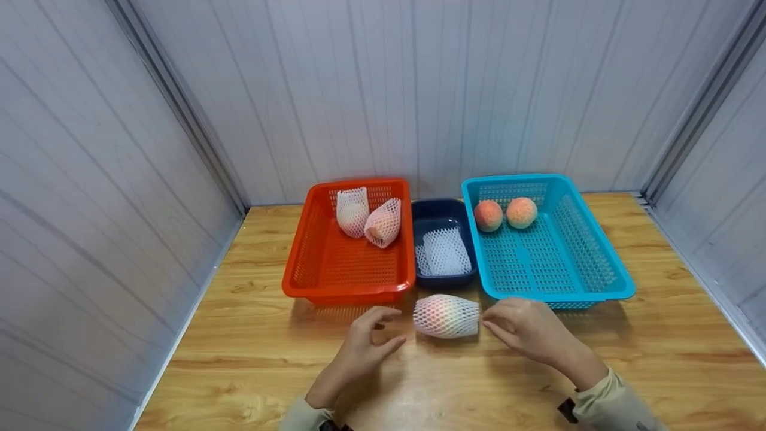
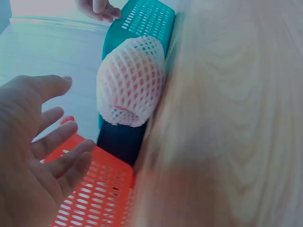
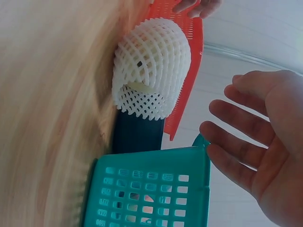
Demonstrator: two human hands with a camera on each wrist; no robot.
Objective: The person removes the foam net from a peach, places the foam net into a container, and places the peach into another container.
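A peach in a white foam net sleeve [image 1: 446, 316] lies on its side on the wooden table, in front of the dark blue bin. To its left is my left hand [image 1: 366, 342], fingers apart and bent a little, holding nothing. My right hand [image 1: 529, 328] is just off the sleeve's right end, fingertips near the net edge. Both wrist views show a gap between each hand and the netted peach [image 2: 131, 81]. In the right wrist view the sleeve's open end [image 3: 144, 101] shows part of the fruit inside.
A red basket [image 1: 347, 290] on the left holds two netted fruits [image 1: 383, 222]. The dark blue bin [image 1: 446, 280] in the middle contains white foam nets [image 1: 447, 251]. On the right, a turquoise basket [image 1: 556, 296] has two bare peaches [image 1: 522, 213]. Panel walls enclose the table.
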